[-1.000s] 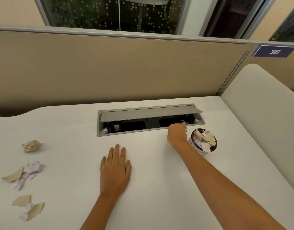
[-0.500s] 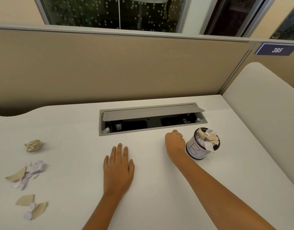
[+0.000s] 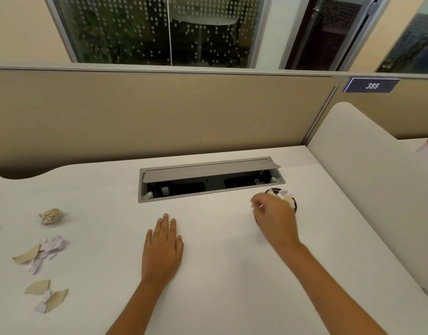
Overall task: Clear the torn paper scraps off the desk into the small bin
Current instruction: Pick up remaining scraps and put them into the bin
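Beside the small bin (image 3: 290, 199), my blurred right hand (image 3: 274, 217) hovers, grip unreadable, while my left hand (image 3: 162, 250) lies flat steadying me; torn paper scraps (image 3: 40, 253) wait far left on the desk (image 3: 232, 274).

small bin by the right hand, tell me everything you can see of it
The small bin is a little round container with a dark rim, standing upright on the white desk just in front of the open cable tray, near its right end. It is stuffed with white and tan torn paper scraps that rise above the rim. The right hand, blurred, covers its near side, so whether they touch is unclear.
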Action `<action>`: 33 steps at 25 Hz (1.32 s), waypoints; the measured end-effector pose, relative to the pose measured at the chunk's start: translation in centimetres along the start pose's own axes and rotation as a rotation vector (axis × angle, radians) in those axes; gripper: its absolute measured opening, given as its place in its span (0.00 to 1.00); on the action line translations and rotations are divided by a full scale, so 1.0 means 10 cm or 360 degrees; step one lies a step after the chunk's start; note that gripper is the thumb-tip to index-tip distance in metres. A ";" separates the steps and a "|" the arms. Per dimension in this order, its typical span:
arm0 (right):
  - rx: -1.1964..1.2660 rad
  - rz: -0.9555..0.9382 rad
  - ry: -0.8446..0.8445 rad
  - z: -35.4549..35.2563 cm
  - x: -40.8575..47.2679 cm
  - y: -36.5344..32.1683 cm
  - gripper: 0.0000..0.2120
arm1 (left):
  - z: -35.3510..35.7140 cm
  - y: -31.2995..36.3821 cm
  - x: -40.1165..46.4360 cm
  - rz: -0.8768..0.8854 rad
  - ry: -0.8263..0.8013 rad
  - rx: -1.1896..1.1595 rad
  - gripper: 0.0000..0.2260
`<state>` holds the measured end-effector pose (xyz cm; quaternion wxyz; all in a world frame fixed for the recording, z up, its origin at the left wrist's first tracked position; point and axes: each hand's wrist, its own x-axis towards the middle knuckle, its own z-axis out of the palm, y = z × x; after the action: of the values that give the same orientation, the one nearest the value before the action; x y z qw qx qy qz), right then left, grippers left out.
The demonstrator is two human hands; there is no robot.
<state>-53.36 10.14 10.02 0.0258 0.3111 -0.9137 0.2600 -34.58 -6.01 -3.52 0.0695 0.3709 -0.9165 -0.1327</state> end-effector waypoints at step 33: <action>-0.1176 -0.0463 -0.1158 -0.06 0.78 0.61 0.12 | 0.05 0.08 -0.44 -0.0073 0.0011 0.0095 0.29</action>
<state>-63.27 10.22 9.39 -0.1490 0.4746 -0.8418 -0.2096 -32.06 -2.33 -3.92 0.0584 0.3941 -0.9111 -0.1055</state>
